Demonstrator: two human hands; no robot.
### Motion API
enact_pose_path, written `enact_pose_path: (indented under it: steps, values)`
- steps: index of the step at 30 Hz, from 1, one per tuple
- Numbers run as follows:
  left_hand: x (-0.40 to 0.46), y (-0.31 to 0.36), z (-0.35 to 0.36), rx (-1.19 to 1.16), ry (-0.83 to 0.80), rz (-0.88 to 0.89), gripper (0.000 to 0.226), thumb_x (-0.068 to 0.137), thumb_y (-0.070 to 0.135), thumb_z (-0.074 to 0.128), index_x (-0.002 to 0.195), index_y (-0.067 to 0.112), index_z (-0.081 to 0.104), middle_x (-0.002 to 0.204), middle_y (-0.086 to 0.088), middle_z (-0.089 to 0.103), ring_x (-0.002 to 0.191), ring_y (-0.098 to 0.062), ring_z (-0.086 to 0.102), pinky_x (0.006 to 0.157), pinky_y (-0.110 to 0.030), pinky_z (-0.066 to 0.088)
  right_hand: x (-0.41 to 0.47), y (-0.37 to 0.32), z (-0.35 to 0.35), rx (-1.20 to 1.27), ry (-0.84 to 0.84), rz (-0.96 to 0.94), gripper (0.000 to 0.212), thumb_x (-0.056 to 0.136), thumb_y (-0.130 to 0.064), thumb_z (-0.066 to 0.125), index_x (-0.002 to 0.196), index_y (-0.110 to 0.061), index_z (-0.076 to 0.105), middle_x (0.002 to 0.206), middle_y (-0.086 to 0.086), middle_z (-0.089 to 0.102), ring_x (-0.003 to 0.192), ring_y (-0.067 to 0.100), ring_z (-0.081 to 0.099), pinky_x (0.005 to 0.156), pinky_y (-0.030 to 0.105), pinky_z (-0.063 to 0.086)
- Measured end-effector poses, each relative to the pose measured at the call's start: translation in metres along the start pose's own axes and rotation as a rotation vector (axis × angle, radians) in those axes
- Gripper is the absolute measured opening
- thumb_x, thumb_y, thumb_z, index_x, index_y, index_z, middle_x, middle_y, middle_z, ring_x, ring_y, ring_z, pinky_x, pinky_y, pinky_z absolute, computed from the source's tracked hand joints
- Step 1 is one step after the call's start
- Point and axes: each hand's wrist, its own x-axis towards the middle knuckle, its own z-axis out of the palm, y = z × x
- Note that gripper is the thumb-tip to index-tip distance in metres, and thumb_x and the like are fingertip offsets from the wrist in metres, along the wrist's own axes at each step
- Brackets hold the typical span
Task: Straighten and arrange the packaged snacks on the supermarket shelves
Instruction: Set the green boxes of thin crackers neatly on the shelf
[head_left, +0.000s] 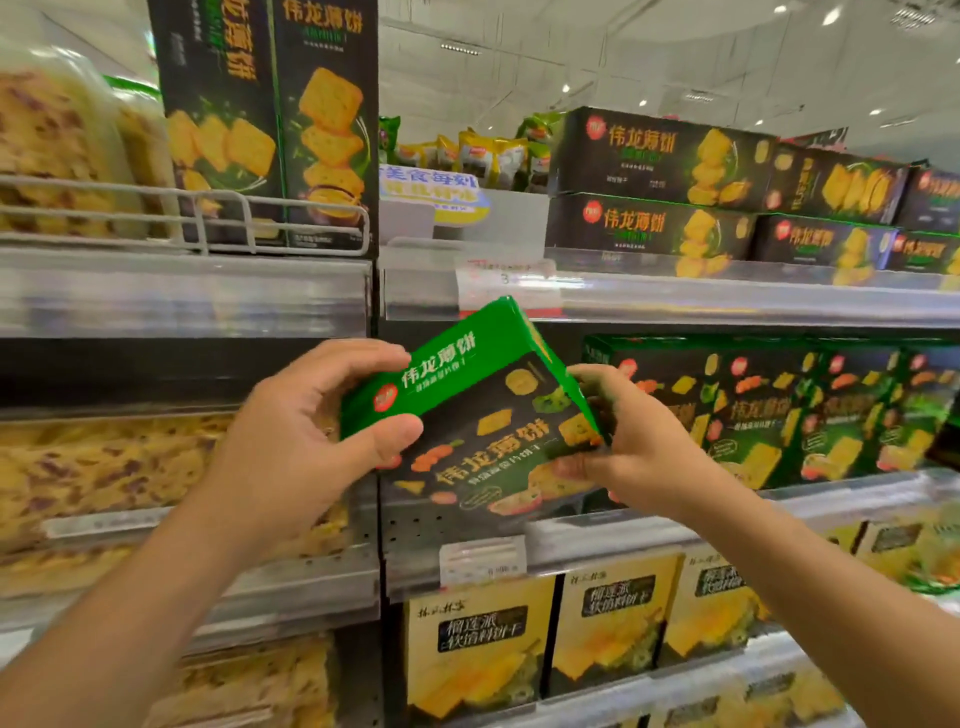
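A green-and-black cracker box (483, 415) is tilted in front of the middle shelf, its green top side turned up and left. My left hand (306, 441) grips its left end, thumb on the front face. My right hand (618, 441) holds its right end. Behind it, to the right, a row of matching boxes (810, 410) stands upright on the middle shelf (675, 514). The shelf space directly behind the held box looks vacant.
Dark cracker boxes (649, 187) lie stacked on the upper shelf at right; two taller ones (270, 119) stand behind a wire rail at upper left. Clear bags of pastry (104, 467) fill the left bay. Yellow boxes (613, 629) line the lower shelf.
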Motion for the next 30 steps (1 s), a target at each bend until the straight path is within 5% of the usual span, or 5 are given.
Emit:
enact_pose_path:
  steps: [4,10,13,21,30]
  values:
    - [0.004,0.004,0.001,0.436,-0.013,0.204,0.05,0.074,0.034,0.079,0.119,0.044,0.06,0.131,0.025,0.051,0.125,0.005,0.043,0.101,-0.004,0.028,0.006,0.011,0.022,0.07,0.099,0.025,0.075,0.069,-0.011,0.084,0.116,-0.048,0.039,0.105,-0.023,0.065,0.1,-0.005,0.062,0.078,0.016,0.053]
    - [0.003,-0.009,0.027,0.652,-0.016,0.343,0.058,0.071,0.006,0.081,0.125,0.017,0.063,0.136,-0.004,0.054,0.125,-0.023,0.047,0.105,-0.031,0.034,0.01,0.04,0.052,0.103,0.117,0.131,0.069,0.076,-0.013,0.08,0.127,-0.036,0.039,0.106,-0.022,0.064,0.111,0.004,0.056,0.092,0.025,0.049]
    - [0.004,-0.02,0.045,0.644,-0.005,0.385,0.051,0.078,0.007,0.074,0.127,0.008,0.061,0.139,-0.013,0.052,0.13,-0.034,0.046,0.106,-0.047,0.039,0.005,0.051,0.063,0.142,0.119,0.162,0.057,0.082,-0.006,0.072,0.121,-0.039,0.044,0.101,-0.036,0.062,0.101,-0.017,0.054,0.074,-0.002,0.04]
    - [-0.005,-0.058,0.091,0.181,0.094,-0.128,0.097,0.089,0.025,0.066,0.142,0.06,-0.007,0.155,0.02,0.017,0.13,0.019,0.026,0.087,0.0,0.039,0.009,0.057,0.078,0.108,0.251,0.34,0.046,0.09,-0.029,0.065,0.127,-0.027,0.037,0.102,-0.019,0.058,0.096,0.001,0.059,0.069,0.013,0.047]
    - [-0.006,-0.092,0.124,0.308,0.125,-0.336,0.073,0.091,0.022,0.063,0.147,0.028,0.017,0.125,0.01,0.045,0.114,-0.007,0.048,0.077,-0.017,0.047,-0.015,0.031,0.077,0.099,0.208,0.427,0.081,0.088,-0.022,0.066,0.146,-0.037,0.011,0.125,-0.024,0.05,0.116,0.003,0.053,0.091,0.028,0.051]
